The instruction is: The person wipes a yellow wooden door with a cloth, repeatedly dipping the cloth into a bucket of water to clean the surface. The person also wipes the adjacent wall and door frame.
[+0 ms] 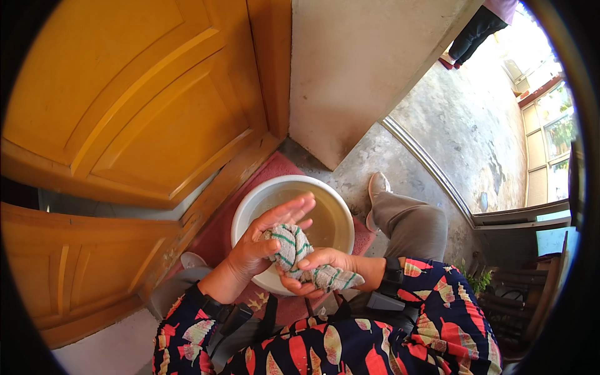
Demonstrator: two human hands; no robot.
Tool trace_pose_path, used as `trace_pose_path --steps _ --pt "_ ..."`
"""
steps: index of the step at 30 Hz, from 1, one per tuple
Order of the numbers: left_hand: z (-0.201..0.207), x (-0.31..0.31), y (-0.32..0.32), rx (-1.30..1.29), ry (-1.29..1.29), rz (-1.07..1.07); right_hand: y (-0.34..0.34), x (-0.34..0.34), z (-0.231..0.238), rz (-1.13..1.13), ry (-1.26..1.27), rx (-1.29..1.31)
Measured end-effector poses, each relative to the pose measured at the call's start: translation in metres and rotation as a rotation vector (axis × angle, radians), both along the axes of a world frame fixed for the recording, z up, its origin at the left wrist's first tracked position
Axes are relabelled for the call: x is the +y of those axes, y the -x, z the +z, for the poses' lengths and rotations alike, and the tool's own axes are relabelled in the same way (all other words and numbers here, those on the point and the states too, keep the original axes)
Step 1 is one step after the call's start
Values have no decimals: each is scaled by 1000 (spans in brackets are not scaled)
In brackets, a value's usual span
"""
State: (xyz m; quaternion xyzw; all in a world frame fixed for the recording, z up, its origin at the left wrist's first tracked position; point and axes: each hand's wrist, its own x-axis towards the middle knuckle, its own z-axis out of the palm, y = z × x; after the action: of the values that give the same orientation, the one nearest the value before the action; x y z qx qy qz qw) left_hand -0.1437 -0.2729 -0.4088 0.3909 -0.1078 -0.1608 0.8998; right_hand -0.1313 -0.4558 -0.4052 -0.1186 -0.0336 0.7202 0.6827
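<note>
A twisted grey-white cloth (291, 244) with green stripes is bunched up over the near part of a white basin (345, 206). My right hand (317, 265) wraps round its lower part, thumb on top, and a loose end sticks out toward my right wrist. At the cloth's upper end is my left hand (253, 244); its fingers stretch out and stand apart, while the cloth lies against the palm and thumb. Water fills the bottom of the basin, which stands between my legs, partly hidden by my hands.
Beneath the basin lies a red mat (275, 167). An orange-brown wooden door (156, 125) rises at the left, beside a pale wall (350, 69). A metal door track (431, 169) crosses the floor at the right. Another person (478, 34) stands beyond it, far right.
</note>
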Motion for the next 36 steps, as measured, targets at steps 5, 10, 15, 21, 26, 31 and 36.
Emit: trace_pose_path --steps 5,10,15,21,26,31,36 --pt "-2 11 0 42 123 -13 7 5 1 -105 194 -65" --pt "-6 17 -4 152 133 170 -2 8 -9 -200 106 -9" --pt "-1 11 -2 244 -110 237 0 14 -2 -158 375 -492" --pt "-5 -3 -2 293 -315 251 2 24 -8 -96 668 -924" --pt "-11 -10 -3 316 -376 285 9 32 -25 -171 776 -1116" --pt "-21 -11 -2 322 -456 303 9 33 -34 -96 862 -1295" --pt "-37 -11 -4 393 -411 418 2 31 -41 -105 850 -1345"
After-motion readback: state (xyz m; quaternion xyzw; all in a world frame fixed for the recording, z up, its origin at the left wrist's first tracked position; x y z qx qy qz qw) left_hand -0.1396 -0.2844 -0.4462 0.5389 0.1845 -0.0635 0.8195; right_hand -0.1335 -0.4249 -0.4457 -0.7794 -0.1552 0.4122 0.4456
